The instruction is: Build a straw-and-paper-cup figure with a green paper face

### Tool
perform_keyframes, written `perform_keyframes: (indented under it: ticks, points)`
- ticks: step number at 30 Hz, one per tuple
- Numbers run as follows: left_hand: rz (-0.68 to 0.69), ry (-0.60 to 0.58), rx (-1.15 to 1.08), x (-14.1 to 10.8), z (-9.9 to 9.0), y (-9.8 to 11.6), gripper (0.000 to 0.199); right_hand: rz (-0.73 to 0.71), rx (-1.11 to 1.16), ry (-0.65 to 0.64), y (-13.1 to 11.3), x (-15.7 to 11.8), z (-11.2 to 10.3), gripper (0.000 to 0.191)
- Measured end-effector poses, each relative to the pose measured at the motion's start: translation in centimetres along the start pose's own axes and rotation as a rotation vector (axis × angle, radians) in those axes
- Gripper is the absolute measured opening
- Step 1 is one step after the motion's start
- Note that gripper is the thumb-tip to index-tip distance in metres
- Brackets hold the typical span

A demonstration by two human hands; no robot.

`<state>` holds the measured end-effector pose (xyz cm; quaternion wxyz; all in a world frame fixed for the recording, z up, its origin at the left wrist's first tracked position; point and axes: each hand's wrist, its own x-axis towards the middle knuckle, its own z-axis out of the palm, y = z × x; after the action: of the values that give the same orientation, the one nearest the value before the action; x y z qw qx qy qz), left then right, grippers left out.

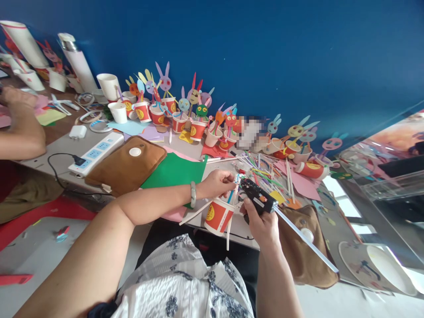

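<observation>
My right hand [263,223] grips a black glue gun [256,195], with a long clear glue stick [306,238] jutting from its back end. The gun's nozzle points toward my left hand [218,183], which wears a bangle at the wrist. The left fingers are pinched on a thin blue-and-white strip [231,195] rising from a paper cup [219,215]. That cup is red and white with a yellow round mark and tilts slightly below my hands. Pale strips [228,236] hang from its sides. What exactly the fingertips press is partly hidden.
Cups with paper rabbit figures [198,129] line the blue wall. Loose coloured strips [261,170] lie behind the gun. Brown pouches [127,163] [306,254], green paper [175,172] and a power strip [99,152] are around. Another person's arm [21,128] rests at left.
</observation>
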<state>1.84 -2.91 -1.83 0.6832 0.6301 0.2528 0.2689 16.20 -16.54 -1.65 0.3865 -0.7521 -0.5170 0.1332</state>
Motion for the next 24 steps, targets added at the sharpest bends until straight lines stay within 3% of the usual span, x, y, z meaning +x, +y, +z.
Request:
perform_keyframes:
  ticks: [7, 12, 24]
  points:
    - [0.026, -0.004, -0.007, 0.1, -0.2, -0.3, 0.023, -0.014, -0.007, -0.029, 0.1, -0.1, 0.0, 0.055]
    - [0.019, -0.005, 0.004, 0.1, -0.1, -0.3, 0.018, -0.008, -0.008, 0.024, 0.4, 0.0, 0.2, 0.052]
    - [0.018, -0.034, 0.0, 0.0, -0.1, -0.3, 0.019, 0.024, -0.07, -0.003, -0.4, 0.0, -0.1, 0.052]
